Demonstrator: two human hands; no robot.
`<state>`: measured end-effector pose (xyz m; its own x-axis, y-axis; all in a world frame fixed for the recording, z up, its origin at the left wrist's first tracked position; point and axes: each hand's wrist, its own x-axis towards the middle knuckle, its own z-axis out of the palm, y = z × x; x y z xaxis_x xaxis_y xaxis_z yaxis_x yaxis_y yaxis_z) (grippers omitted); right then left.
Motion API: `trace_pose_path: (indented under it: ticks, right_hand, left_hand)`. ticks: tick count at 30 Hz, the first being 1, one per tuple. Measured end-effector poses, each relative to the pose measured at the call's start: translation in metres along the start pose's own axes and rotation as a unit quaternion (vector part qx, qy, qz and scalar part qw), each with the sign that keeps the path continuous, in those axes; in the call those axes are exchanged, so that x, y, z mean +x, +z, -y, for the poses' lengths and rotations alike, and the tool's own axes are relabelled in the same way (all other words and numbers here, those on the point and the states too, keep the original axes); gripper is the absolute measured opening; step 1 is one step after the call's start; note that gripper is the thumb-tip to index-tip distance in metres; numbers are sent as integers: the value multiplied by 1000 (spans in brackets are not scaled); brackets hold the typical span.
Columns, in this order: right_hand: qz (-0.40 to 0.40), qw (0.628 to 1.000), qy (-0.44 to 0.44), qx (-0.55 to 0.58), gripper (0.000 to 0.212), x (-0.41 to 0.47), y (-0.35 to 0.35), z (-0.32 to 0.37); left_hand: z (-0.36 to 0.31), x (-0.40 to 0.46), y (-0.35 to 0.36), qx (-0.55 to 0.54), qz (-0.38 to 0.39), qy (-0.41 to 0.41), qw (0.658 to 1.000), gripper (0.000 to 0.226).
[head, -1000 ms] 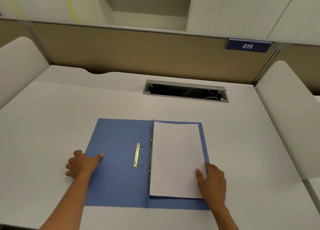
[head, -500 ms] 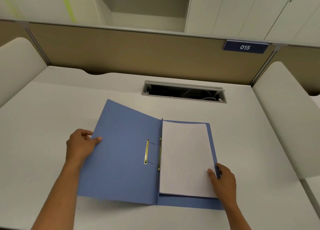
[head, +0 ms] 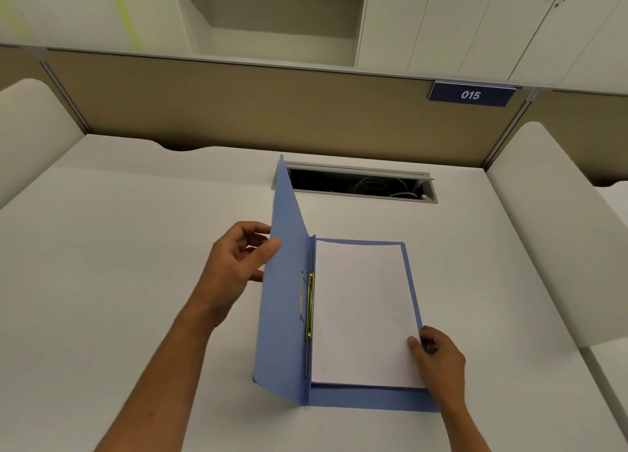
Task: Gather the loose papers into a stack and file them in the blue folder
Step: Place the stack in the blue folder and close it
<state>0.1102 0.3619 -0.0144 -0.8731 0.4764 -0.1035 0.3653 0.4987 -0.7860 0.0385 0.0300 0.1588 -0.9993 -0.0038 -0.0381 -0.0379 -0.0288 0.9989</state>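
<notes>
Left grip (head: 238, 264) pinches the blue folder (head: 285, 315) cover, standing it up. Right grip (head: 436, 356) pinches the paper stack (head: 363, 309) corner on the bench (head: 136, 281).

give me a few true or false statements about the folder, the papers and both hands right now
1. The blue folder's front cover stands raised, nearly upright. True.
2. The left hand lies flat on the desk. False: it grips the cover's outer edge.
3. The paper stack lies on the folder's right half. True.
4. The right hand is at the stack's far corner. False: it holds the near right corner.
5. The sign reads 051. False: it reads 015.
</notes>
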Motion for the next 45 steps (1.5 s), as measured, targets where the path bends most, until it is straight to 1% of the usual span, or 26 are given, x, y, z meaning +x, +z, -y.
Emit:
trace_pose_path:
  ticks: [3,7,11,12,13,15,17,20,22,23,24,26,28,29,32,37,39,42,45]
  right_hand:
    - [13,1000,-4,8,22,0,-2,0]
    - [28,1000,-8,0,26,1,-4,-1]
    - [22,1000,-2,9,19,0,-6,1]
    - [28,999,6,19,21,2,-7,-1]
    - [47,998,24,27,28,3,-9,-3]
    - [91,993,51,60,46,10,-14,-9]
    - [121,979,90,138,55,15,-25,-8]
    - [163,930,162,286,53,16,-46,5]
    - [185,907,186,329,53,17,-57,6]
    - [188,904,191,333,52,16,-58,5]
    - [188,906,193,326,50,15,-58,7]
    - [174,929,175,277,43,13,-51,6]
    - [135,960,120,213,32,11,-44,2]
    - [119,971,92,184,32,10,-39,-2]
    - [112,987,21,111,38,6,-25,-13]
    - [59,996,-58,31,52,-3,-6,-27]
    - [48,996,-73,-29,58,-7,3,-31]
    - [34,982,-112,-147,55,-13,15,-35]
    - [32,973,-132,-188,62,-12,17,-37]
  left_hand:
    - [3,-1,18,1,39,15,999,45]
    - [13,-3,44,40,101,28,994,46]
    - [40,-5,68,115,142,12,983,41]
    - [49,-6,72,138,153,6,979,42]
    - [58,-8,76,158,163,-4,974,44]
    - [77,-11,81,195,176,-36,964,47]
    - [96,-12,83,239,174,-71,953,50]
    - [119,-15,85,292,163,-104,937,51]
    - [130,-18,85,315,154,-124,928,53]
    - [135,-19,85,323,145,-130,926,52]
    - [141,-20,84,333,131,-131,925,51]
    - [149,-22,83,345,100,-127,924,45]
    - [155,-22,83,335,62,-132,931,41]
    - [156,-22,82,319,40,-142,936,40]
    - [155,-20,79,257,-28,-181,949,41]
    - [154,-9,63,160,-70,-256,951,42]
    - [155,-6,59,125,-68,-277,950,41]
    - [157,-9,58,115,-50,-283,951,44]
    - [158,-15,60,94,-28,-281,955,49]
